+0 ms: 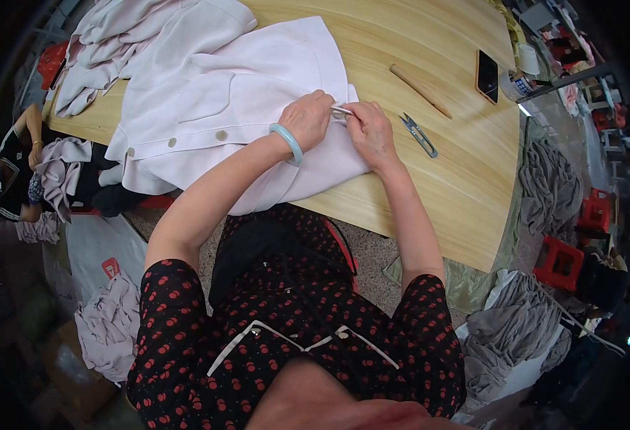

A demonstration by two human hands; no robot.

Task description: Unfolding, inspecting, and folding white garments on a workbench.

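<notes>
A pale pink buttoned coat lies spread over the wooden table, its buttoned edge running across it. Several round buttons, such as a greyish one, show along that edge. My left hand is closed at the coat's edge. My right hand is closed in a pinch just beside it. Between the fingertips of both hands shows a slim pale stick-like thing, too small to name, over a button. Thread snips lie to the right of my right hand.
A tapered wooden stick and a phone lie at the table's right. More pale fabric is heaped at the far left. Beyond the left edge a person handles fabric. Grey garments and a red stool stand at the right.
</notes>
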